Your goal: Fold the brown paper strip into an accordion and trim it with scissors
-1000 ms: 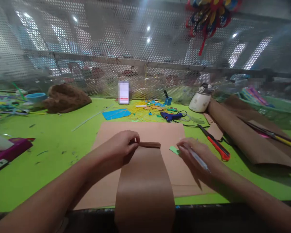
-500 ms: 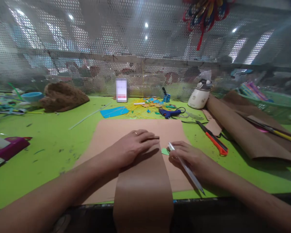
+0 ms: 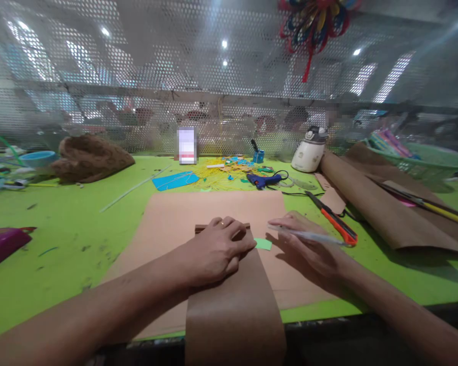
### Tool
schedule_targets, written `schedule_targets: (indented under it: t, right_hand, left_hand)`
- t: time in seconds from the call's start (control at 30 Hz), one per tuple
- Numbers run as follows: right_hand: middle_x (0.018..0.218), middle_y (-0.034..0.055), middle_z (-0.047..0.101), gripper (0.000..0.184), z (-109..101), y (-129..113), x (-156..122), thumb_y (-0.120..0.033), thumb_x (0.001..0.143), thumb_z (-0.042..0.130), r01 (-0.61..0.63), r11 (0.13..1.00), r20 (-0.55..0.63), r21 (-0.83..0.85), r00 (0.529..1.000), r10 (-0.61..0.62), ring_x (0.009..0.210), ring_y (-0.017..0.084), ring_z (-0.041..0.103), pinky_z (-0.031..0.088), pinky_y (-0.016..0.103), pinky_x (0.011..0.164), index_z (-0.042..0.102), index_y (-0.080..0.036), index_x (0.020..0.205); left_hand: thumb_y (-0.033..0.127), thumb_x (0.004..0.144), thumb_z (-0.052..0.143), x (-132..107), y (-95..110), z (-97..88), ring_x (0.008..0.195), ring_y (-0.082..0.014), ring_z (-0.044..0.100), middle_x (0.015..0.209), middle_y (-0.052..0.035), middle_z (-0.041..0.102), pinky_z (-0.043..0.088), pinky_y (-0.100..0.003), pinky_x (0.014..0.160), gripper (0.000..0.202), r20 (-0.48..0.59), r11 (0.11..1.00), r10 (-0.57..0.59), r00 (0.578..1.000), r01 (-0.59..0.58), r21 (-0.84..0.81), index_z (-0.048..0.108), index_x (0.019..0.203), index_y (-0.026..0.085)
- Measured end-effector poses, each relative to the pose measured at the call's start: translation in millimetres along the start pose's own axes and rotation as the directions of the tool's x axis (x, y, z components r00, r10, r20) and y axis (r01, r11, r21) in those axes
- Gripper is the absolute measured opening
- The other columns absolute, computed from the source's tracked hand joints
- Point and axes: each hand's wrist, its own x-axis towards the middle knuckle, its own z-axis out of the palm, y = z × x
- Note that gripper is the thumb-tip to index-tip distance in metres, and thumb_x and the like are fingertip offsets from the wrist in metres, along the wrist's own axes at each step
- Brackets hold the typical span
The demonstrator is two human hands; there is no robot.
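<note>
My left hand [image 3: 217, 251] rests with bent fingers on a strip of brown paper [image 3: 232, 310], pressing it down. The strip hangs over the table's front edge, and its folded far end [image 3: 203, 229] shows just beyond my knuckles. Underneath lies a large light-tan paper sheet [image 3: 168, 208]. A small light-green slip [image 3: 264, 244] sticks out at the strip's right side, near my left fingertips. My right hand [image 3: 309, 244] is closed around a clear pen [image 3: 313, 235], held nearly sideways above the sheet. The pen's tip is blurred.
An orange utility knife [image 3: 338, 223] lies right of the sheet. Behind are a blue glue gun [image 3: 263, 180], blue paper [image 3: 175, 180], yellow scraps and a phone [image 3: 187, 146]. A white bottle [image 3: 308, 152], rolled brown paper [image 3: 362, 203] and green basket [image 3: 423, 162] stand right.
My right hand has lifted a little and turned the pen from a steep slant to nearly level. My left hand has come nearer with its fingers more bent, uncovering the folded end.
</note>
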Motion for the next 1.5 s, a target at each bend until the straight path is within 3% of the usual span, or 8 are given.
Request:
schedule_targets:
  t: [0.13,0.23,0.37,0.67,0.97,1.23,1.33,1.5]
  right_hand:
    - [0.067,0.0037,0.058,0.037,-5.6,8.4,2.4,-0.044,0.091,0.039,-0.246,0.941,-0.118,0.231,0.953,0.279,0.064,0.016,0.058,0.049,0.029,0.061,0.061,-0.016,0.082]
    - [0.046,-0.0054,0.045,0.043,-10.5,11.4,2.1,-0.051,0.088,0.041,-0.389,0.865,-0.131,0.316,0.886,0.446,0.040,0.010,0.042,0.036,0.021,0.039,0.056,-0.015,0.106]
    - [0.053,-0.0050,0.055,0.055,-15.8,8.0,-3.1,-0.045,0.089,0.043,-0.400,0.861,-0.060,0.313,0.897,0.439,0.038,0.008,0.039,0.031,0.019,0.037,0.031,-0.020,0.137]
    - [0.077,0.0043,0.062,0.025,-16.0,0.6,-13.0,-0.033,0.079,0.060,-0.339,0.703,0.025,0.625,0.909,0.417,0.064,0.016,0.060,0.051,0.028,0.057,0.064,-0.021,0.101]
    - [0.100,0.0110,0.065,0.035,-25.3,3.7,-13.5,-0.044,0.077,0.057,-0.205,0.638,0.011,0.742,0.956,0.295,0.097,0.029,0.060,0.048,0.048,0.083,0.058,-0.027,0.108]
    - [0.054,-0.0015,0.051,0.018,-4.8,-14.0,-11.8,-0.039,0.079,0.059,-0.338,0.743,-0.073,0.578,0.885,0.459,0.046,0.014,0.049,0.042,0.024,0.040,0.051,-0.025,0.071]
    - [0.059,0.0015,0.055,0.017,4.0,-20.1,-10.5,-0.042,0.082,0.053,-0.370,0.696,-0.090,0.615,0.845,0.528,0.053,0.018,0.054,0.048,0.029,0.047,0.057,-0.026,0.080]
    - [0.074,0.0060,0.059,0.025,13.4,-22.2,-7.0,-0.044,0.080,0.052,-0.321,0.534,0.018,0.782,0.868,0.496,0.065,0.022,0.058,0.051,0.037,0.062,0.059,-0.024,0.093]
  left_hand:
    - [0.018,0.084,0.041,-3.3,-3.2,4.8,0.118,-0.0255,0.038,0.133,-0.0065,0.045,0.030,-0.042,0.097,0.044,-0.022,0.997,0.046,0.999,-0.048,-0.060,0.046,0.127,0.024]
    - [0.019,0.086,0.038,-4.2,-4.8,9.6,0.122,-0.0241,0.037,0.132,-0.0044,0.048,0.029,-0.041,0.099,0.044,-0.036,0.994,0.054,0.998,-0.057,-0.093,0.046,0.129,0.024]
    - [0.022,0.088,0.038,-3.6,-3.3,12.1,0.122,-0.0246,0.038,0.131,-0.0051,0.050,0.029,-0.042,0.099,0.041,-0.055,0.994,0.029,0.998,-0.034,-0.100,0.047,0.128,0.024]
    - [0.029,0.089,0.041,-3.2,-0.8,10.0,0.119,-0.0244,0.041,0.128,-0.0062,0.051,0.029,-0.041,0.099,0.041,-0.035,0.995,0.020,0.999,-0.023,-0.095,0.045,0.129,0.025]
    - [0.030,0.090,0.039,-5.2,1.0,7.9,0.125,-0.0245,0.036,0.134,-0.0038,0.047,0.025,-0.042,0.101,0.042,-0.030,0.995,0.016,0.999,-0.019,-0.096,0.042,0.131,0.025]
    - [0.030,0.091,0.038,-4.3,3.4,7.2,0.124,-0.0244,0.038,0.129,-0.0063,0.052,0.024,-0.041,0.100,0.040,-0.042,0.995,0.019,0.999,-0.023,-0.092,0.043,0.130,0.024]
    - [0.029,0.090,0.039,-3.2,4.8,6.7,0.121,-0.0249,0.040,0.124,-0.0066,0.055,0.025,-0.042,0.099,0.038,-0.039,0.996,0.017,0.999,-0.020,-0.085,0.045,0.127,0.025]
    - [0.030,0.089,0.041,-3.1,5.3,9.2,0.120,-0.0249,0.041,0.118,-0.0062,0.057,0.027,-0.041,0.099,0.034,-0.062,0.997,0.025,0.998,-0.030,-0.071,0.049,0.122,0.024]
